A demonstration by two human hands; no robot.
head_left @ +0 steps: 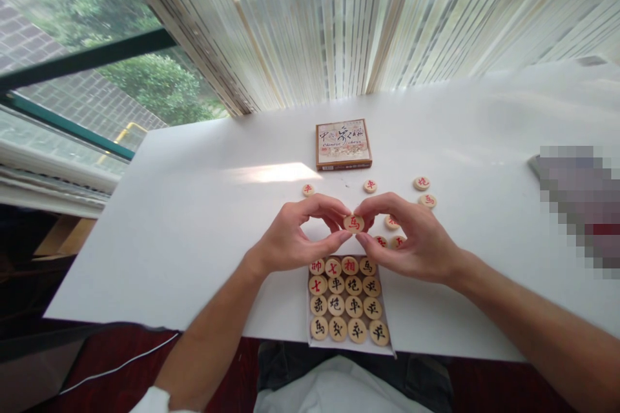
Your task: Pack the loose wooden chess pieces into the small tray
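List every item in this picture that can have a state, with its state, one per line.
Held piece: gripped, red character showing
Left hand: pinching its left side
Right hand: pinching its right side
Tray: open, filled with pieces
Loose pieces: face up, some partly hidden
Chess box: flat, printed side up; contents hidden
Blind: hanging down

From here: L hand [300, 232] & R hand [414, 235] both pinch one red-marked disc [354, 224], nr far edge of shallow tray [345, 346]. Tray's at front edge of white table [194, 239], w/ 4 rows of 4 pcs [353, 284], mostly black-marked. Loose red discs [421, 183] lie beyond hands, some by R hand. Chinese chess box [343, 142] further back, twd striped blinds [329, 26].
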